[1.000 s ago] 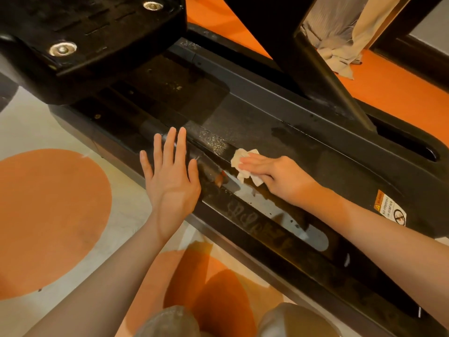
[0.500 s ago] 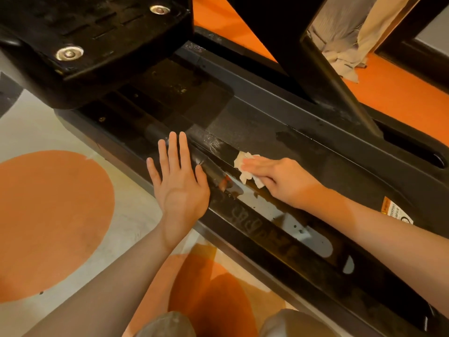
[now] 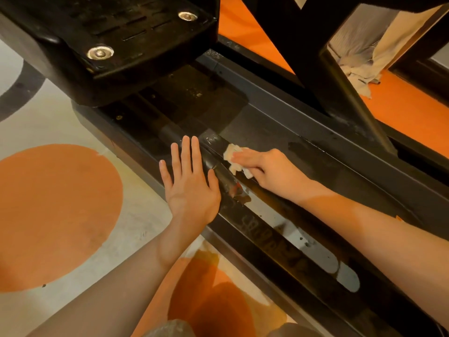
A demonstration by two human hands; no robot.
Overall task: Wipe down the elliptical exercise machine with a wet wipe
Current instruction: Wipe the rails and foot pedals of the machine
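Note:
The black elliptical base rail [image 3: 286, 229] runs diagonally from upper left to lower right, wet and shiny in places. My right hand [image 3: 269, 170] presses a crumpled white wet wipe [image 3: 234, 158] onto the rail's raised ridge, fingers over it so only its left end shows. My left hand [image 3: 189, 183] lies flat with straight fingers on the rail's near edge, just left of the wipe. The black foot pedal [image 3: 116, 32] with two metal bolts hangs over the rail at the upper left.
A black slanted frame post [image 3: 323, 66] rises at the upper right. Grey floor with orange circles [image 3: 56, 210] lies to the left, and orange floor [image 3: 410, 110] beyond the machine. Pale cloth [image 3: 362, 57] hangs at the far right. My knees show at the bottom edge.
My right hand has slid the wipe a little up the rail toward the pedal. My left hand has stayed flat on the rail edge. The camera has moved slightly.

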